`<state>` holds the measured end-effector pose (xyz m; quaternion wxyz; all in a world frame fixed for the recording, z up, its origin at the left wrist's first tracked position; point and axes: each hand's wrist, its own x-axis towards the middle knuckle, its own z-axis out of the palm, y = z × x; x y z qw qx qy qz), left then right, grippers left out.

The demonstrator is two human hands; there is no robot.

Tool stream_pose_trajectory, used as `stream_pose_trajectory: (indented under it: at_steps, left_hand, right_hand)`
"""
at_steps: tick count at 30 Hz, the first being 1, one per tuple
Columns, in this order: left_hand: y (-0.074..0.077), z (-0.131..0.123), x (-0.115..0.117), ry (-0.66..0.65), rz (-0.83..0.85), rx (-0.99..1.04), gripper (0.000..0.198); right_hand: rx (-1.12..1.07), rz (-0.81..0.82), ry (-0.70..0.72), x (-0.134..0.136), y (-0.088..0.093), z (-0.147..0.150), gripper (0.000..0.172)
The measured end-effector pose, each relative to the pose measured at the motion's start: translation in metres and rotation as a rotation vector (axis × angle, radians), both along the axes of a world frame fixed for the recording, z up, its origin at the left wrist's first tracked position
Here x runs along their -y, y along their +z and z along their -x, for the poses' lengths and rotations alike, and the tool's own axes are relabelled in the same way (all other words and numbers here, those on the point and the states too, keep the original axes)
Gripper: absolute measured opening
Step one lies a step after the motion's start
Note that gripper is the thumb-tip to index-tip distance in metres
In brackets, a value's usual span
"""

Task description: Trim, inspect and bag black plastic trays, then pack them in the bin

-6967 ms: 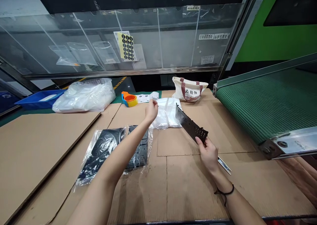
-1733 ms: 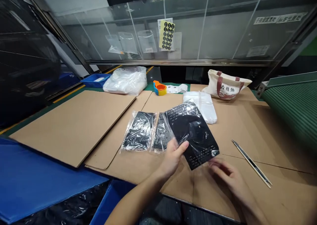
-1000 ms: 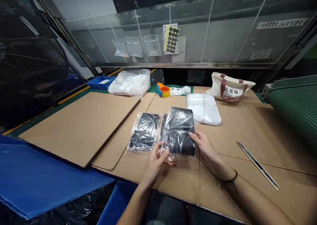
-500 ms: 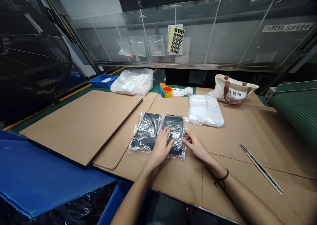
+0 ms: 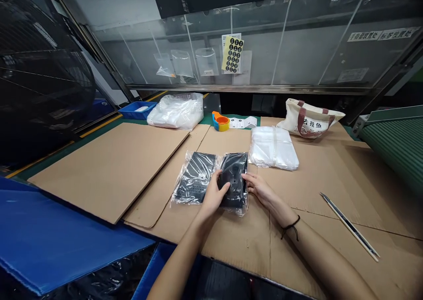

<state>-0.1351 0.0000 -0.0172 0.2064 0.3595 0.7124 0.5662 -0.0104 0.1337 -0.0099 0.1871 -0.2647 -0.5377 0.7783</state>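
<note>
Two flat black plastic pieces in clear bags lie side by side on the cardboard. The right bagged black piece (image 5: 235,170) is between my hands. My left hand (image 5: 213,196) holds its left edge, thumb over the top and the other fingers along the side, partly hidden. At its right edge, my right hand (image 5: 259,188) pinches the side between thumb and fingers. The left bagged black piece (image 5: 195,176) lies flat near my left fingers, untouched as far as I can see. Its clear wrapping is wrinkled and shiny.
A stack of clear bags (image 5: 273,148) lies beyond my right hand, a canvas tote (image 5: 310,119) behind it. A tape dispenser (image 5: 220,121), a bulky plastic bag (image 5: 176,110) and a blue tray (image 5: 136,109) stand at the back. Tweezers (image 5: 349,226) lie right; a cardboard sheet (image 5: 109,163) left.
My left hand has gone from lying on the right bagged piece to gripping its left edge. The right fingers have closed on the opposite edge, and the piece looks slightly lifted.
</note>
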Motion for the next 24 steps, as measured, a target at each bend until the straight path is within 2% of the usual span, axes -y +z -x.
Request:
stream_pose_trajectory:
  at_steps: [2,4,6,8,11,15,18,21,24]
  left_hand:
    - [-0.001,-0.003,0.004,-0.004,-0.073,0.102,0.075]
    - [0.003,-0.004,0.006,0.015,-0.109,0.158,0.091]
    - [0.010,-0.005,0.008,0.068,-0.089,0.107,0.085]
    - [0.020,-0.007,0.010,0.104,-0.087,0.060,0.070]
    - [0.032,-0.015,0.016,0.037,-0.188,0.151,0.057]
    - [0.039,-0.029,0.028,-0.062,-0.310,0.251,0.063]
    - [0.041,-0.032,0.034,-0.121,-0.335,0.169,0.067]
    - [0.041,-0.028,0.036,-0.182,-0.282,0.036,0.056]
    - [0.034,-0.022,0.036,-0.299,-0.182,0.098,0.060]
  right_hand:
    - [-0.024,-0.036,0.028,0.002,0.005,-0.005,0.022]
    - [-0.061,-0.073,0.025,0.005,0.009,-0.012,0.026]
    - [-0.096,-0.143,0.042,0.010,0.011,-0.021,0.032]
    - [-0.113,-0.286,0.083,0.016,0.012,-0.030,0.034]
    - [-0.108,-0.556,0.106,0.023,0.015,-0.042,0.033]
    - [-0.136,-0.777,0.054,0.029,0.025,-0.050,0.034]
    - [-0.149,-0.786,0.007,0.033,0.028,-0.050,0.046]
    - [-0.131,-0.721,0.023,0.035,0.022,-0.044,0.043]
    - [-0.107,-0.631,0.079,0.033,0.009,-0.038,0.045]
